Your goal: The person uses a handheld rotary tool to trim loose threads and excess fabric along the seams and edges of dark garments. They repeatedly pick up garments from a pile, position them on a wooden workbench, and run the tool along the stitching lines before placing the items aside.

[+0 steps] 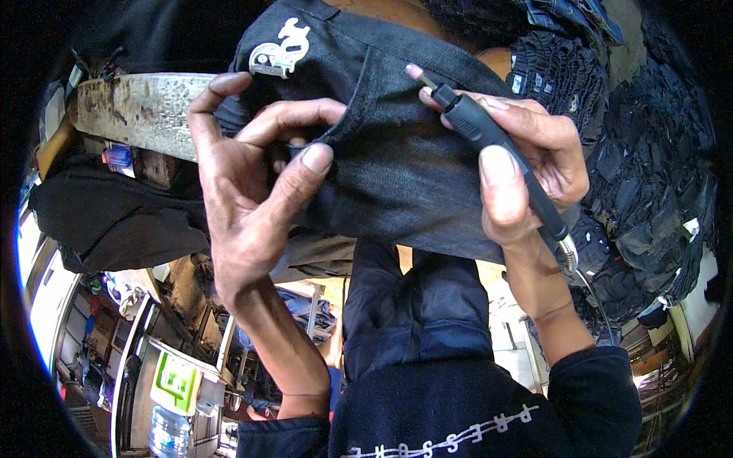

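Note:
Dark denim trousers (412,183) lie spread in front of me, over a board's end. My left hand (256,160) pinches the curved pocket edge between thumb and forefinger, its other fingers bent and raised. Beside its fingertips, a white patch (280,49) with a looped outline shows on the cloth. In my right hand (527,145) is a black pen-shaped rotary grinder (496,137), held like a pen. The grinder's pinkish tip (414,72) points up and left, over or close to the cloth; I cannot tell whether it touches. A thin cable or shaft trails from its lower end.
A worn wooden board (145,111) extends to the left, with dark cloth (122,214) hanging below it. Large stacks of dark garments (641,168) fill the right side. At lower left stand a clear water bottle (169,431) and a green-and-white container (175,385).

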`<state>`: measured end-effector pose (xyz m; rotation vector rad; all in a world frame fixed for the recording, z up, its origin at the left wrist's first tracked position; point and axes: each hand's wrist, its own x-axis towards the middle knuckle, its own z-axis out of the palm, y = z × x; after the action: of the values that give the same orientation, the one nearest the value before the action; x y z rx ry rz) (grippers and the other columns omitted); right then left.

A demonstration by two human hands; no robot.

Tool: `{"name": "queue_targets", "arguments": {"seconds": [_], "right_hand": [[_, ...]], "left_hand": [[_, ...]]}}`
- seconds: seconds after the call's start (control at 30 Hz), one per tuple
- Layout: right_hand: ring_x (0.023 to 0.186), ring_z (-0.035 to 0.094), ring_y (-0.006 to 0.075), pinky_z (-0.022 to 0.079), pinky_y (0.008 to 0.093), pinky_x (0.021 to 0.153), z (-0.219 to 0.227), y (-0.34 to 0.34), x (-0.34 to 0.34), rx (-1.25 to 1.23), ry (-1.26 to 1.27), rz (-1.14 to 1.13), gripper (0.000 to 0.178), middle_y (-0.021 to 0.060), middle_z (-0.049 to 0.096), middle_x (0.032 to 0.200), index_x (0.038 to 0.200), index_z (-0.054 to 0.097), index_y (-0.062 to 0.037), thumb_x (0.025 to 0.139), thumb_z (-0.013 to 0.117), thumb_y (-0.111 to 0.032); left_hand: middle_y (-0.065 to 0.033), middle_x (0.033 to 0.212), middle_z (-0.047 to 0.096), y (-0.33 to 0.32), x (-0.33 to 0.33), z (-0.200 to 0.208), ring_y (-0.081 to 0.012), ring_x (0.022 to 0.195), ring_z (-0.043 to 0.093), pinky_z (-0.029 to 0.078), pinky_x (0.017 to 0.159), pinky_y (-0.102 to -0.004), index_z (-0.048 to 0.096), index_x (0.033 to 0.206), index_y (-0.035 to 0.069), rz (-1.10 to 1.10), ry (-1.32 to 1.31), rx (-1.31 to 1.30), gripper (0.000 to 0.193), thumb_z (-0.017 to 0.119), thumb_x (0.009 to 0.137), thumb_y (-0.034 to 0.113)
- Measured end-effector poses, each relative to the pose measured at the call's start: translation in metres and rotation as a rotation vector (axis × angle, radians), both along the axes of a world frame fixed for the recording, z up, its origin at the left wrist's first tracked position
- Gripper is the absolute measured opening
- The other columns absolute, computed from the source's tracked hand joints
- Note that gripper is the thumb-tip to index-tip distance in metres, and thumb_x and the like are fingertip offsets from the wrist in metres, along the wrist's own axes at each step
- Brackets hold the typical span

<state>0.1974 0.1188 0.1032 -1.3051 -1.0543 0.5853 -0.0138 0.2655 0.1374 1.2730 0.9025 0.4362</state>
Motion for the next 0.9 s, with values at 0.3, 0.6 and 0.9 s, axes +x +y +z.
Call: {"name": "queue_targets", "arguments": {"seconds": [0.3,0.6,0.9], "right_hand": [[0.110,0.079,0.0375,0.063,0.0456,0.100,0.009,-0.002,-0.004,-0.055,-0.093,0.071,0.027,0.0312,0.076,0.114,0.124,0.062,0.0029,0.099,0.070,-0.006],[0.106,0.080,0.0378,0.066,0.0456,0.095,0.002,0.007,-0.002,0.008,-0.201,0.142,0.031,0.0326,0.077,0.110,0.121,0.065,0.0057,0.091,0.068,0.001],[0.105,0.081,0.0386,0.067,0.0445,0.092,0.004,0.011,-0.004,0.015,-0.238,0.151,0.031,0.0319,0.078,0.111,0.118,0.067,0.0042,0.087,0.071,0.001]], "left_hand": [[-0.0213,0.127,0.073,-0.001,0.000,0.000,-0.0195,0.104,0.068,0.051,0.100,-0.0335,0.024,0.157,-0.003,-0.009,-0.008,-0.002,0.089,0.084,0.092,0.011],[-0.0217,0.127,0.073,-0.003,0.000,0.001,-0.0192,0.104,0.068,0.050,0.100,-0.0324,0.027,0.157,-0.002,-0.005,0.023,0.024,0.085,0.082,0.093,0.007],[-0.0218,0.127,0.074,-0.003,0.003,0.002,-0.0200,0.106,0.067,0.049,0.101,-0.0332,0.026,0.156,-0.002,0.000,0.018,0.027,0.085,0.082,0.092,0.006]]}}
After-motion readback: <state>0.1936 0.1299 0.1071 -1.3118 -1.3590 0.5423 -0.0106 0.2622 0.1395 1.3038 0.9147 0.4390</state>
